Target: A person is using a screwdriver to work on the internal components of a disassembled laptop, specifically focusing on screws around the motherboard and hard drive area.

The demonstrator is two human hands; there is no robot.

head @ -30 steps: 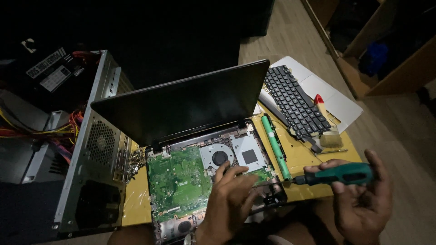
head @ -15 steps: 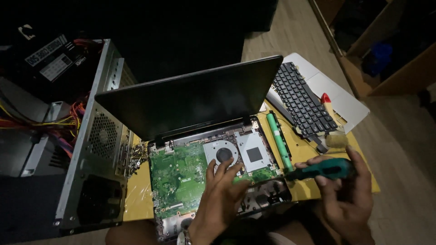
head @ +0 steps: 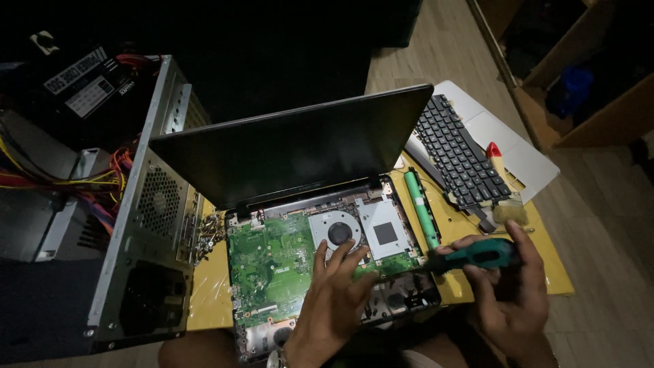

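An opened laptop [head: 293, 146] lies on a small yellow table [head: 470, 283], its screen tilted up and its green motherboard [head: 272, 269] bare. My left hand [head: 334, 300] rests on the board, fingers spread beside the round cooling fan [head: 337, 232]. My right hand [head: 507, 293] grips a teal-handled screwdriver [head: 477, 255], its dark tip pointing left at the laptop's lower right corner.
A removed black keyboard [head: 460, 153] lies on a silver panel [head: 518, 146] at the right, with a green cylindrical battery pack [head: 421, 208] and a red-capped brush [head: 497, 163] nearby. A grey desktop computer case [head: 139, 225] with coloured wires stands at the left. Loose screws [head: 208, 235] lie by it.
The view has shifted slightly. My right hand has brought the screwdriver left and down toward the laptop's corner. My left hand stays on the board.
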